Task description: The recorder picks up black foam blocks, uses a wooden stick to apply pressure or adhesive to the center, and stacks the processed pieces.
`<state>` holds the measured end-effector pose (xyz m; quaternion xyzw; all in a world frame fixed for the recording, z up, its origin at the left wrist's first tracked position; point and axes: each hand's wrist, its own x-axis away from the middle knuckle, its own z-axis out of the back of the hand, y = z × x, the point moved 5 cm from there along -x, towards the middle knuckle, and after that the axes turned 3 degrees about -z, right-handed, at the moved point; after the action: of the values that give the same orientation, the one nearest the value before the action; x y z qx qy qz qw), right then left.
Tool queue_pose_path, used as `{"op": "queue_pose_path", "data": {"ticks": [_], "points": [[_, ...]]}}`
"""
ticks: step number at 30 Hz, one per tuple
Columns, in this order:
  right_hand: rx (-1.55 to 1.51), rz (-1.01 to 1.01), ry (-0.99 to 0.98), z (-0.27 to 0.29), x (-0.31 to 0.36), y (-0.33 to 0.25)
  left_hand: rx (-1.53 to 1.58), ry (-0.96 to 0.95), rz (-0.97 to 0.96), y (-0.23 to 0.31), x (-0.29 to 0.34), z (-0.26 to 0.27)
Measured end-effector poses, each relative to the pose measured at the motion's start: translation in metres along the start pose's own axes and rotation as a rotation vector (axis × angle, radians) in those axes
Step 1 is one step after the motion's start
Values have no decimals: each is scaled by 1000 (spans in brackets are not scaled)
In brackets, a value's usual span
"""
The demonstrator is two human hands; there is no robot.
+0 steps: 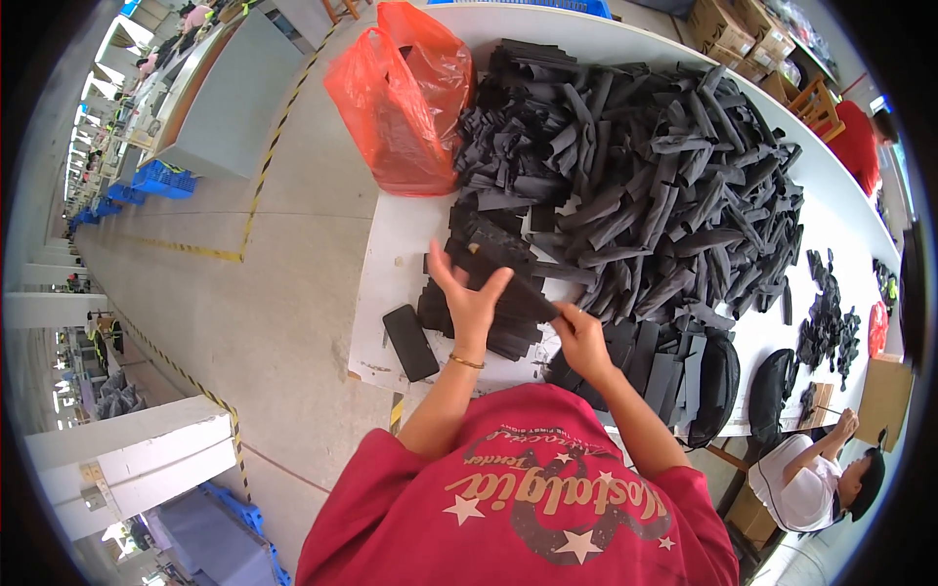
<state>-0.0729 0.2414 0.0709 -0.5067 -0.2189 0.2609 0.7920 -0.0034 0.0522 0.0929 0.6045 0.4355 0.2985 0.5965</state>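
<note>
While the right hand (pixel 583 344) pinches the near end of a black strip (pixel 528 290) between closed thumb and fingers, the left hand (pixel 471 308) spreads wide beside it, thumb standing well away from the fingers. Whether that left thumb touches the strip or only overlaps it in this view, I cannot tell. Taking the hands as the centre of the dial, with twelve pointing away from the wearer, the strip slants from about eleven o'clock down to five, over a low stack of dark pieces (pixel 513 337) on the white table (pixel 391 230).

Between eight and nine o'clock, a black phone (pixel 410 344) lies near the table's edge. A red plastic bag (pixel 405 127) stands at eleven. Toward one and two o'clock spreads a large heap of black strips (pixel 674 186), loosely tangled. Flat dark panels (pixel 669 366) lie at four o'clock, with a curved black pouch (pixel 716 386) just past them. Farther along four o'clock is a co-worker in a white shirt (pixel 796 481), arms raised; a person in red (pixel 855 146) is at two.
</note>
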Motion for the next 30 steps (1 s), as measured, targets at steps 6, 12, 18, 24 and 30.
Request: {"op": "queue_pose_path", "data": {"ticks": [6,12,18,24,30], "points": [[169,105,178,-29,10,-18,741,76,828,-46,60,-28],[266,-34,9,-24,56,-2,523,240,754,-55,25,-7],[185,-184,-217,38,130,-21,555,316,686,-75,-10,21],[149,-239,47,54,88,-24,659,308,694,-64,-17,-2],[-42,79,278,22,14,-31,536,12,964,-57,49,-41]]}}
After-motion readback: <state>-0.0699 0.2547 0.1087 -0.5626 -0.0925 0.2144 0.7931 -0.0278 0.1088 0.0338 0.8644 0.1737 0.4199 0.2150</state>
